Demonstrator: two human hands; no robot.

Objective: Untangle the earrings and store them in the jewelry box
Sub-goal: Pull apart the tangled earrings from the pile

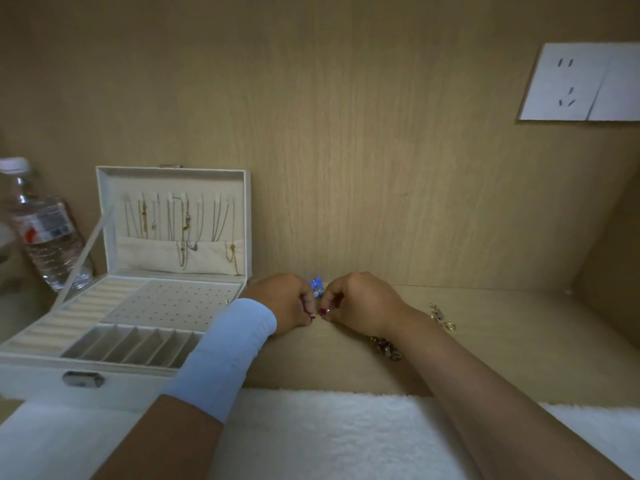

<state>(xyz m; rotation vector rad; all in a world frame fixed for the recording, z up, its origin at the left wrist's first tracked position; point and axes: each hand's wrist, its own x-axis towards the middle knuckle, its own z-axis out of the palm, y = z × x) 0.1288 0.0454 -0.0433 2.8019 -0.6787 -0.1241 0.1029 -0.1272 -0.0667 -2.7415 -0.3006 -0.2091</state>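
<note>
A small blue earring [316, 284] with silver parts sits pinched between my two hands at the middle of the wooden shelf. My left hand [282, 304], with a light blue wristband, and my right hand [360, 303] both curl their fingers around it, fingertips nearly touching. More tangled earrings lie to the right: a gold and silver cluster [443, 317] and a darker cluster [387, 347] partly hidden by my right forearm. The cream jewelry box [20, 367] stands open at the left, with a perforated earring panel [169, 303], ring rolls and divided slots.
Necklaces hang inside the box lid [173, 220]. A clear water bottle [41, 230] stands left of the box. A white fluffy cloth [329, 431] covers the front edge. A wall socket [581, 81] sits on the wooden back panel, upper right.
</note>
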